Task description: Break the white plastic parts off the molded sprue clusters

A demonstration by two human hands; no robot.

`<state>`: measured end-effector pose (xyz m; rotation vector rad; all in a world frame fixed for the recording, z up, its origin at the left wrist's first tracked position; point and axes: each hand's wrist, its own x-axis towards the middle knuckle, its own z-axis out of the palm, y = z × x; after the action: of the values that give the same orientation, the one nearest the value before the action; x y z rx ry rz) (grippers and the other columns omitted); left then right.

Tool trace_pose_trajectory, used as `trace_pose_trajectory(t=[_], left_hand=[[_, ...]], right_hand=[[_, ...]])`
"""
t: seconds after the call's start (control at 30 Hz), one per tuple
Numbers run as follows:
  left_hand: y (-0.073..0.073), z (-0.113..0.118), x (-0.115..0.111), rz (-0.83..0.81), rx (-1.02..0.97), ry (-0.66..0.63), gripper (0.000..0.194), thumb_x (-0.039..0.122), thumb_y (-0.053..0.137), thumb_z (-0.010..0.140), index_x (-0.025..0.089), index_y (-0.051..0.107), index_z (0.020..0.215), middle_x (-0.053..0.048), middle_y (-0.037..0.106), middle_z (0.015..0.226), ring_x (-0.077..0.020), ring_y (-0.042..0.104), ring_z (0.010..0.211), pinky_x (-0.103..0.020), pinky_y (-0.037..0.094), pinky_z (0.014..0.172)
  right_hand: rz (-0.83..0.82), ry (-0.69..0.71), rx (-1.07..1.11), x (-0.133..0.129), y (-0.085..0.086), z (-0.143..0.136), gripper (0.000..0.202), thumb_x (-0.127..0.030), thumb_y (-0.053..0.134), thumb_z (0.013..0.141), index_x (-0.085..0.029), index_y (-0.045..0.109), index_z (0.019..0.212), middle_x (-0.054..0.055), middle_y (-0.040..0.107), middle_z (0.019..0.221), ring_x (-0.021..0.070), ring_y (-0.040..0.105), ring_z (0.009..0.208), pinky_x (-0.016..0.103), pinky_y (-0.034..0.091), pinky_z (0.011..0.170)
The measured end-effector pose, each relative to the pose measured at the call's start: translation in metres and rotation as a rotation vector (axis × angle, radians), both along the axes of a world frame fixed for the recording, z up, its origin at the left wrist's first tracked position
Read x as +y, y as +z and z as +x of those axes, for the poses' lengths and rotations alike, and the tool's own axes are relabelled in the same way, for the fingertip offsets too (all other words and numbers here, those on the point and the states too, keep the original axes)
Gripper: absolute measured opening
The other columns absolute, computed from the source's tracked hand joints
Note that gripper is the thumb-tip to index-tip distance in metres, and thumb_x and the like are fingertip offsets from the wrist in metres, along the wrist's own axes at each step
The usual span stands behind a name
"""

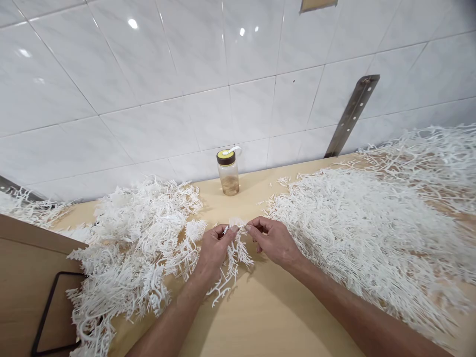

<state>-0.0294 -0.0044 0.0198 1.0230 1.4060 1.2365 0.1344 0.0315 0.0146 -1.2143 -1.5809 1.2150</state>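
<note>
Between thumb and fingers, my left hand (215, 248) pinches a white branching sprig (232, 265) that looks like artificial plant foliage. Its forked stems hang down over the tabletop (267, 307). My right hand (275, 241) is closed in a pinch at the upper right edge of the same sprig, fingertips close to those of the left. The exact point of its grip is too small to make out. A heaped pile of white sprigs (141, 238) lies just left of my left hand. To the right of my right hand spreads a larger pile of thin white branches (364, 238).
Behind my hands, near the tiled wall (208, 119), stands a clear bottle (228, 173) with a yellow and dark lid. A slotted metal strip (353, 116) leans at the wall. At lower left is a brown panel (26, 292) with a black metal handle (48, 312).
</note>
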Motion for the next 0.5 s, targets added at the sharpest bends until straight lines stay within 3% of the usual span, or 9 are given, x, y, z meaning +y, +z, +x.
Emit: trace_pose_trajectory(t=[0.2,0.5], left_hand=[[-0.0014,0.0017,-0.0006,-0.010,0.065,0.069,0.047,0.058,0.070,0.075,0.017,0.051,0.061,0.005,0.044,0.051,-0.0078,0.038,0.046,-0.022,0.029,0.046],[0.0001,0.0012,-0.0009,0.027,-0.049,-0.055,0.044,0.055,0.079,0.066,0.014,0.067,0.077,0.000,0.057,0.061,-0.0133,0.051,0.057,-0.025,0.039,0.055]], right_hand=[[0.030,0.026,-0.022,-0.0025,-0.0029,-0.0011,0.027,-0.044,0.058,0.084,-0.019,0.064,0.077,0.000,0.062,0.069,0.0112,0.055,0.048,0.024,0.049,0.045],[-0.013,-0.016,-0.005,-0.0051,0.0018,-0.0061,0.023,-0.041,0.057,0.084,-0.019,0.061,0.080,-0.003,0.056,0.062,0.0106,0.052,0.042,0.025,0.048,0.042]])
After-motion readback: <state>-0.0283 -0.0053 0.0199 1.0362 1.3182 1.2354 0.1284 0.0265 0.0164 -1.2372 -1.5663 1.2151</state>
